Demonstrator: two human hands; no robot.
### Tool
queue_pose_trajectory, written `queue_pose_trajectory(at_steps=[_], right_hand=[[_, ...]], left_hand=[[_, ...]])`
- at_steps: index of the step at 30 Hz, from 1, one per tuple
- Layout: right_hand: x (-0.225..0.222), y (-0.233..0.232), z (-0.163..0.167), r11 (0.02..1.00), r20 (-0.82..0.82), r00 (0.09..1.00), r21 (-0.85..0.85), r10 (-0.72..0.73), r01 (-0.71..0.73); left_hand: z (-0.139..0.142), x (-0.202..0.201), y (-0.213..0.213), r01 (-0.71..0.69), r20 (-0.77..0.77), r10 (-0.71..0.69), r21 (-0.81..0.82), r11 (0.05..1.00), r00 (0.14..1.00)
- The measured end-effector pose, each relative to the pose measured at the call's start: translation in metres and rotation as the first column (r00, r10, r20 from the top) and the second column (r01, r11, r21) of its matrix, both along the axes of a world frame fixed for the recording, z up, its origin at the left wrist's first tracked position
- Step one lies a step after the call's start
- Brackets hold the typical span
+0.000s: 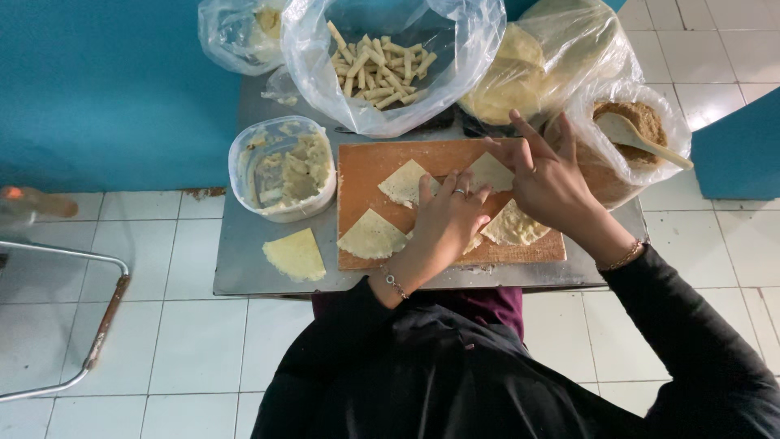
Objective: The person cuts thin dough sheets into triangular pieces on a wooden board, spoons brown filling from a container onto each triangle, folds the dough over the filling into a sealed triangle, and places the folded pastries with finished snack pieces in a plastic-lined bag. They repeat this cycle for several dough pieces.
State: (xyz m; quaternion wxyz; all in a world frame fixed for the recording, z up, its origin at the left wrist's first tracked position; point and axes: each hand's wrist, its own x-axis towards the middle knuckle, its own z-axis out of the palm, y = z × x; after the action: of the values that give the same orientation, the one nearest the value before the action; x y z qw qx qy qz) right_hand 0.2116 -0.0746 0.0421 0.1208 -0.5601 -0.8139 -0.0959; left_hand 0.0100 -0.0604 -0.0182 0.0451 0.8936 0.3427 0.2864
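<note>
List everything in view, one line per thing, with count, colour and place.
wooden board: one, orange-brown, middle of the table
wrapper pieces: four or more on the board, pale yellow, wedge-shaped; one more lies on the table left of the board
tub of filling: one, clear plastic with beige paste, left of the board
bag of rolled sticks: one, clear plastic, behind the board
bag of round sheets: one, clear, pale yellow contents, back right
bag of brown crumbs: one, with a pale spoon, far right
small bag: one, clear, back left
metal table: one, grey
left hand: on the board, ringed
right hand: raised, fingers spread
</note>
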Motion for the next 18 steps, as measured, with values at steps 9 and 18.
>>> queue_pose_trajectory(at_steps=[9,18], right_hand=[[0.002,0.000,-0.022,0.996,-0.071,0.997,-0.088,0.029,-0.035],[-0.001,0.002,-0.004,0.997,0.255,0.967,0.078,-0.026,0.006]], left_hand=[[0.003,0.003,0.000,-0.005,-0.066,0.003,-0.035,0.999,0.998],[0.000,0.002,-0.001,-0.013,-0.044,0.011,-0.046,0.999,0.999]])
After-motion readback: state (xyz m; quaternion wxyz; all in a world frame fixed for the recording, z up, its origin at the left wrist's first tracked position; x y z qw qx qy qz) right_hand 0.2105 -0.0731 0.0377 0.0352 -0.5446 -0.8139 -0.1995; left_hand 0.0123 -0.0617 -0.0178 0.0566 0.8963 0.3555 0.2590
